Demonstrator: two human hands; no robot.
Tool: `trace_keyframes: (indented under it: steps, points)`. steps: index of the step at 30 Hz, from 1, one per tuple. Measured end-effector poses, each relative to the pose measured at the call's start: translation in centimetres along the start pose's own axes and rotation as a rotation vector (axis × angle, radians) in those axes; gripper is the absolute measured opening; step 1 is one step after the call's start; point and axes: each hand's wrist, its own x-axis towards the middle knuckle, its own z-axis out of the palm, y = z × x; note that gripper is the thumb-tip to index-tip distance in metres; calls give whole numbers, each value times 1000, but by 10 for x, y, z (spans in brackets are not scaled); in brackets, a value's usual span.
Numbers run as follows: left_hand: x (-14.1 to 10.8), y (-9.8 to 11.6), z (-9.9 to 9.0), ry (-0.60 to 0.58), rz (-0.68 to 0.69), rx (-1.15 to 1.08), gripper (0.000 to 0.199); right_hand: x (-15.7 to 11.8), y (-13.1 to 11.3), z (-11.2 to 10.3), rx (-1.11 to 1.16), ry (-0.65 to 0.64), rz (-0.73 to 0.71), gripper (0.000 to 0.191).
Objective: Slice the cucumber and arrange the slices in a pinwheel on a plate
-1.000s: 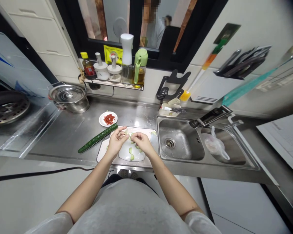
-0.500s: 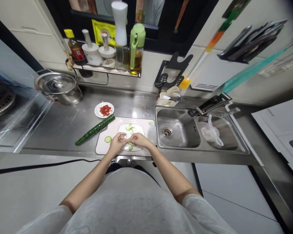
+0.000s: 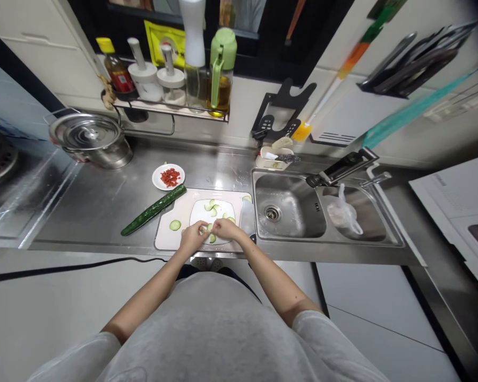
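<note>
Both hands meet over a white square plate (image 3: 198, 210) on a pale pink cutting board (image 3: 165, 239). My left hand (image 3: 193, 237) is closed in a pinch at a cucumber slice (image 3: 209, 228). On the other side of that slice, my right hand (image 3: 226, 229) has its fingers pressed together; what they hold, if anything, is too small to make out. Several curved cucumber pieces (image 3: 212, 207) lie on the plate. A round slice (image 3: 175, 225) rests on the board's left part, and a knife (image 3: 247, 215) lies along its right edge.
A long cucumber (image 3: 153, 210) lies left of the board, below a small white dish (image 3: 156, 180) of chopped red pieces. To the right is a steel sink (image 3: 290, 207) with a bagged item (image 3: 341, 212). A lidded pot (image 3: 111, 154) stands at back left.
My hands have shifted slightly within the plate area, and more cucumber pieces show near the right hand. The whole view has tilted a little.
</note>
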Motion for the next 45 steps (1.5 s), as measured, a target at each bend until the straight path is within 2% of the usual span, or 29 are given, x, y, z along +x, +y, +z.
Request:
trace_keyframes:
  steps: [9, 27, 36, 45]
  points:
    - [-6, 12, -2, -20, 24, 145, 20, -3, -7, -2, -111, -8, 1, 11]
    - [-4, 11, 2, -22, 75, 276, 17, -5, -19, -5, -207, -26, 66, 14]
    - [-1, 7, 6, 12, 83, 266, 18, -7, -22, -7, -247, 1, 93, 15]
    - [-2, 7, 3, 11, 64, 247, 17, -10, -11, -15, -186, 54, 73, 16]
